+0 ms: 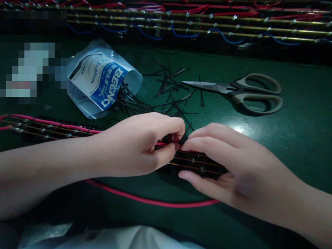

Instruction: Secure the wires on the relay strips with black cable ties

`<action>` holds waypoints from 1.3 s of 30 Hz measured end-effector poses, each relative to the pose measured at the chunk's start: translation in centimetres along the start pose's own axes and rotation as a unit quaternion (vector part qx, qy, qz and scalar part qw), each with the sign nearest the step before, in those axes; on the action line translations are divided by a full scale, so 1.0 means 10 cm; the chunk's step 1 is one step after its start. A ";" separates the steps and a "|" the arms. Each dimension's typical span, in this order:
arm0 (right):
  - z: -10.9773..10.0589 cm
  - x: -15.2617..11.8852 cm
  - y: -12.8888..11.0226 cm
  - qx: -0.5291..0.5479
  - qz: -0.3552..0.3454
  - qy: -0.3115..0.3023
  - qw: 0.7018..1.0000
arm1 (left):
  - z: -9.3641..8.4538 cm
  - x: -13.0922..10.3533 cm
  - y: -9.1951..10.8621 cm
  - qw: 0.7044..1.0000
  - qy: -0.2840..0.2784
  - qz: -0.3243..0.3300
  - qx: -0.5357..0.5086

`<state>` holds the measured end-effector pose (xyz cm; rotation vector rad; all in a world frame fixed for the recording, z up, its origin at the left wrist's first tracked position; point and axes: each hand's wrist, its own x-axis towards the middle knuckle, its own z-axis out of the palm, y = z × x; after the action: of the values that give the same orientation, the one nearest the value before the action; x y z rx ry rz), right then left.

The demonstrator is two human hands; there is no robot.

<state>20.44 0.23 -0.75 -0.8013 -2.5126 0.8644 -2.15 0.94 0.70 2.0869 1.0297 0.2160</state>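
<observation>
A long dark strip with brass-coloured rails (49, 129) lies across the green table, with a red cable (75, 128) along its far edge. My left hand (140, 145) is over the strip's middle, its thumb and index finger curled together at the cable; what they pinch is hidden. My right hand (228, 166) is just right of it, fingertips nearly touching the left hand's, thumb apart at the strip's near side. Its fingers hold nothing visible. A loop of red cable (155, 203) hangs nearer me and passes under the right hand.
Beyond my hands, an open plastic bag (95, 79) spills black cable ties (168, 83). Scissors (228, 88) lie to their right, blades pointing left. Wired brass-railed strips (220, 24) run along the back. Pale fabric (140, 237) is at the bottom edge.
</observation>
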 end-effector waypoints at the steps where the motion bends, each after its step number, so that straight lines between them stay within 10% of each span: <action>1: -0.01 0.01 -0.01 0.002 0.001 0.000 1.000 | 0.00 0.00 0.00 1.000 0.000 -0.001 0.001; 39: -0.02 0.01 -0.01 0.014 0.001 0.003 1.000 | -0.01 0.01 0.01 0.999 -0.020 0.018 0.041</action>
<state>20.38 0.30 -0.49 -0.7974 -2.4894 0.8933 -2.06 1.05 0.83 2.1766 0.9934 0.1510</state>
